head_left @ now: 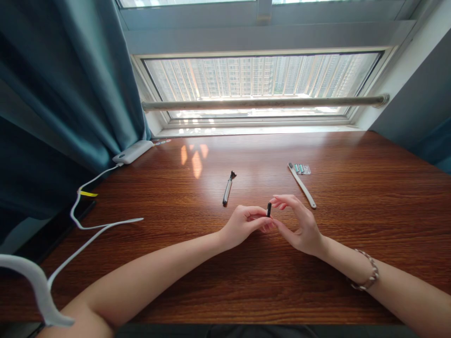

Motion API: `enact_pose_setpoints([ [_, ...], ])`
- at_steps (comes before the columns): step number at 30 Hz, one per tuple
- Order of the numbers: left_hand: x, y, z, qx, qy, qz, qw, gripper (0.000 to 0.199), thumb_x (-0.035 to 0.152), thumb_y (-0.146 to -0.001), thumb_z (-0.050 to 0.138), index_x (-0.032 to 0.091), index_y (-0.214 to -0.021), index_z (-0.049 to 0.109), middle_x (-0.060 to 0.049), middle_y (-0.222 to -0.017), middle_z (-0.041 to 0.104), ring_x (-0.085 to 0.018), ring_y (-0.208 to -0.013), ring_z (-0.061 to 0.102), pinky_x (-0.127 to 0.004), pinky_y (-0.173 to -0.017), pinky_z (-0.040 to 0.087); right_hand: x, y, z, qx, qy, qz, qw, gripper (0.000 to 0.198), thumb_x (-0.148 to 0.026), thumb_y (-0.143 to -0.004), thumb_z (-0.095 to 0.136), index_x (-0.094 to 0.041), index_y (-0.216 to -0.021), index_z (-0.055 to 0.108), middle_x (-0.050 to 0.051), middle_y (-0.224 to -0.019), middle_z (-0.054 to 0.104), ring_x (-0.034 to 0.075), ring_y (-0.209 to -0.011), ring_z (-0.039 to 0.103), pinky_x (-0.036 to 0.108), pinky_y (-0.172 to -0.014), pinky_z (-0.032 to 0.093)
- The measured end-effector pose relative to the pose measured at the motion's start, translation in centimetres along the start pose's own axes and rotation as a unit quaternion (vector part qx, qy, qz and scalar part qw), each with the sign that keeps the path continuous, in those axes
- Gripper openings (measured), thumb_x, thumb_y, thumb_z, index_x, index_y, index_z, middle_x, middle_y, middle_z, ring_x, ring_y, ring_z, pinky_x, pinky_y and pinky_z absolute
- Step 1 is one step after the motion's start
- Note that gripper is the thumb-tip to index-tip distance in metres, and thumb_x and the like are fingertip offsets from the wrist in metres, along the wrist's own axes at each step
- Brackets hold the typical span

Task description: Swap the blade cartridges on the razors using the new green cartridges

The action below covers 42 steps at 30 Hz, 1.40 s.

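Near the middle of the table, my left hand (244, 225) is closed, pinching a small black razor cartridge (268, 210) that stands upright between thumb and fingers. My right hand (298, 225) curves around it from the other side, thumb and fingers apart. Its thumb tip is close to the lower end of the cartridge; whether it touches cannot be made out. Beyond my left hand lies a razor handle (228, 190), grey and black, its forked black head pointing away. A white toothbrush (303, 187) with dark bristles lies slanted beyond my right hand.
A clear blister pack (302, 169) with teal-striped pieces lies beside the toothbrush head. On the left, a white power bank (133, 152) trails a white cable (75, 206) along the brown wooden table (176, 188). A blue curtain (70, 70) hangs at left, and a window stands behind.
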State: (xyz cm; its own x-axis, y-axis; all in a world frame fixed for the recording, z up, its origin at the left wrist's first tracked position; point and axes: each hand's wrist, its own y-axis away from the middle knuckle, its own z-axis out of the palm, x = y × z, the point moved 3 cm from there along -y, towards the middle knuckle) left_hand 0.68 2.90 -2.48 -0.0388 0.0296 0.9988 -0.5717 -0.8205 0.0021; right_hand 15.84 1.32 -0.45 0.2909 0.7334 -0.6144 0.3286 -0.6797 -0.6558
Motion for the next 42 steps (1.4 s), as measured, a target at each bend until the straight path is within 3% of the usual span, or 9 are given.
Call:
enact_pose_setpoints([
  [4, -0.4, 0.0, -0.6, 0.055, -0.089, 0.029, 0.994, 0.027, 0.034, -0.071, 0.06, 0.01, -0.086, 0.062, -0.005, -0.072, 0.062, -0.013, -0.061, 0.058, -0.025, -0.061, 0.05, -0.4, -0.3, -0.2, -0.006, 0.001, 0.025, 1.0, 0.038, -0.012, -0.073, 0.057, -0.019, -0.109, 0.049, 0.006, -0.093, 0.057, 0.017, -0.085, 0.053, 0.032, -0.073, 0.045],
  [7, -0.3, 0.1, -0.9, 0.095, -0.206, 0.062, 0.972, 0.026, 0.036, -0.071, 0.06, 0.012, -0.08, 0.064, -0.005, -0.071, 0.063, -0.011, -0.056, 0.056, -0.023, -0.057, 0.049, -0.3, -0.5, -0.2, -0.014, 0.003, 0.049, 0.999, 0.024, -0.015, -0.077, 0.055, -0.019, -0.1, 0.055, 0.005, -0.088, 0.058, 0.016, -0.083, 0.054, 0.031, -0.073, 0.046],
  [10, -0.1, 0.2, -0.9, 0.098, -0.277, 0.091, 0.951, 0.026, 0.038, -0.072, 0.058, 0.014, -0.078, 0.065, -0.004, -0.069, 0.064, -0.01, -0.053, 0.054, -0.022, -0.054, 0.047, -0.1, -0.5, -0.2, -0.015, -0.001, 0.074, 0.997, 0.016, -0.018, -0.08, 0.052, -0.02, -0.095, 0.058, 0.005, -0.085, 0.059, 0.016, -0.081, 0.055, 0.03, -0.072, 0.046],
  [14, -0.1, 0.4, -0.9, 0.1, -0.322, 0.11, 0.935, 0.026, 0.039, -0.073, 0.056, 0.015, -0.077, 0.065, -0.004, -0.065, 0.063, -0.01, -0.051, 0.052, -0.021, -0.051, 0.045, 0.2, -0.5, -0.2, -0.012, -0.005, 0.102, 0.995, 0.015, -0.023, -0.079, 0.054, -0.02, -0.092, 0.06, 0.005, -0.082, 0.061, 0.016, -0.077, 0.056, 0.03, -0.069, 0.046],
  [18, -0.2, 0.6, -1.0, 0.105, -0.346, 0.115, 0.925, 0.025, 0.039, -0.073, 0.057, 0.015, -0.074, 0.064, -0.004, -0.063, 0.062, -0.01, -0.051, 0.052, -0.021, -0.052, 0.043, 0.6, -0.4, 0.1, -0.037, -0.009, 0.134, 0.99, 0.026, -0.026, -0.073, 0.061, -0.02, -0.098, 0.058, 0.004, -0.087, 0.062, 0.016, -0.078, 0.056, 0.03, -0.07, 0.046],
  [21, -0.4, 0.5, -1.0, 0.098, -0.276, 0.087, 0.952, 0.024, 0.038, -0.071, 0.059, 0.014, -0.072, 0.06, -0.002, -0.059, 0.06, -0.01, -0.05, 0.053, -0.022, -0.051, 0.044, 1.0, -0.2, 0.4, -0.067, -0.056, 0.162, 0.983, 0.035, -0.025, -0.073, 0.061, -0.019, -0.107, 0.054, 0.005, -0.093, 0.061, 0.015, -0.08, 0.055, 0.03, -0.073, 0.046],
  [25, -0.5, 0.1, -0.7, 0.046, -0.077, 0.016, 0.996, 0.026, 0.035, -0.067, 0.064, 0.013, -0.069, 0.051, 0.001, -0.052, 0.055, -0.011, -0.044, 0.053, -0.023, -0.044, 0.045, 1.0, -0.1, 0.8, -0.109, -0.115, 0.156, 0.975, 0.041, -0.018, -0.076, 0.054, -0.019, -0.115, 0.046, 0.006, -0.095, 0.057, 0.015, -0.084, 0.054, 0.03, -0.074, 0.046],
  [30, -0.2, -0.1, -0.4, 0.012, 0.011, -0.017, 1.0, 0.025, 0.033, -0.069, 0.063, 0.012, -0.068, 0.048, 0.001, -0.052, 0.055, -0.011, -0.043, 0.053, -0.023, -0.042, 0.044, 0.7, -0.2, 1.0, -0.114, -0.086, 0.121, 0.982, 0.045, -0.014, -0.074, 0.053, -0.019, -0.118, 0.043, 0.004, -0.09, 0.056, 0.013, -0.077, 0.053, 0.027, -0.069, 0.046],
  [42, -0.4, -0.8, -0.6, -0.025, 0.086, -0.063, 0.994, 0.03, 0.041, -0.074, 0.056, 0.011, -0.075, 0.052, 0.001, -0.051, 0.052, -0.008, -0.041, 0.048, -0.02, -0.041, 0.038, 1.2, -0.2, 0.6, -0.045, -0.024, 0.112, 0.992, 0.036, -0.021, -0.071, 0.062, -0.02, -0.106, 0.051, 0.004, -0.086, 0.057, 0.015, -0.076, 0.055, 0.029, -0.067, 0.046],
])
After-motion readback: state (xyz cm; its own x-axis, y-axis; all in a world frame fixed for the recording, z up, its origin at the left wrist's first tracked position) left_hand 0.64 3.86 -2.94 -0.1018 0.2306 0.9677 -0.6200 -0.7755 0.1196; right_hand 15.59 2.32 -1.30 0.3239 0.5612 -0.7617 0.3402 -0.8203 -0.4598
